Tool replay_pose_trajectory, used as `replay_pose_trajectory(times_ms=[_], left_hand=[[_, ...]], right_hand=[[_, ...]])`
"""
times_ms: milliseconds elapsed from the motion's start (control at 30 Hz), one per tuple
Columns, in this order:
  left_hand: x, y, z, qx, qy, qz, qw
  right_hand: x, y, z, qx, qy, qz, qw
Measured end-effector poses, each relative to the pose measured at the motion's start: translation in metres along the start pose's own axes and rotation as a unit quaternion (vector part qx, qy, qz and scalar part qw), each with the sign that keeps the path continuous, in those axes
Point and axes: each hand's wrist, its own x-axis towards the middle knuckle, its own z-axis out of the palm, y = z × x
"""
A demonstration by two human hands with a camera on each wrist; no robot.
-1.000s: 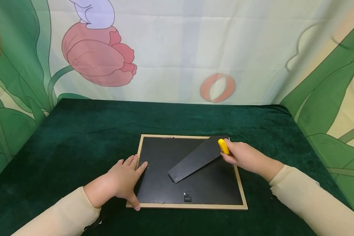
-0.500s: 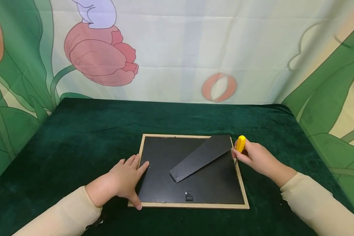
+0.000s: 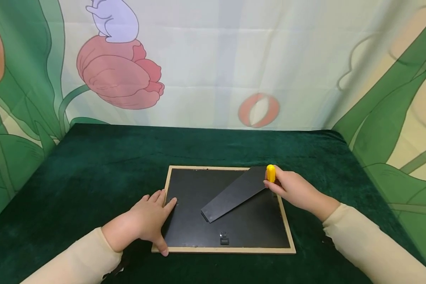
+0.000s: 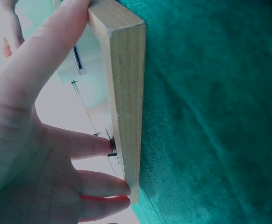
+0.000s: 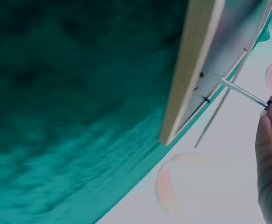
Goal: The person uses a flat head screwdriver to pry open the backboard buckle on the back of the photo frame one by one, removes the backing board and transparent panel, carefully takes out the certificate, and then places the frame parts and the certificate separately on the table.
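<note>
Tool (image 3: 271, 173) yellow-topped; frame (image 3: 234, 250) tan, backing (image 3: 195, 189) black; cloth (image 3: 120, 156) green; curtain (image 3: 202, 75) floral.

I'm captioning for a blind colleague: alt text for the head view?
A person's right hand holds a yellow-handled tool at the right side of a picture frame lying face down on dark green cloth; the left hand rests on the frame's left edge. A black easel stand slants across its back.

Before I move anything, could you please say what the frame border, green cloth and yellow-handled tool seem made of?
Frame border: probably wood, pale and matt, with faint lengthwise grain. Green cloth: likely velvet, its soft pile catching light unevenly. Tool's yellow handle: apparently plastic, smooth and evenly coloured; its shaft: probably metal, with silvery shine.
</note>
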Motion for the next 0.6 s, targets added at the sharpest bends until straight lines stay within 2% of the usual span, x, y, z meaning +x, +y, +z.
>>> replay_pose_trajectory(times_ms=[233, 600], left_hand=[[-0.001, -0.001, 0.002, -0.005, 0.001, -0.002, 1.0], [0.0, 0.0, 0.001, -0.004, 0.006, -0.003, 1.0]], right_hand=[[0.02, -0.012, 0.002, -0.086, -0.03, -0.038, 0.995], [0.04, -0.015, 0.01, -0.131, -0.08, -0.056, 0.987]])
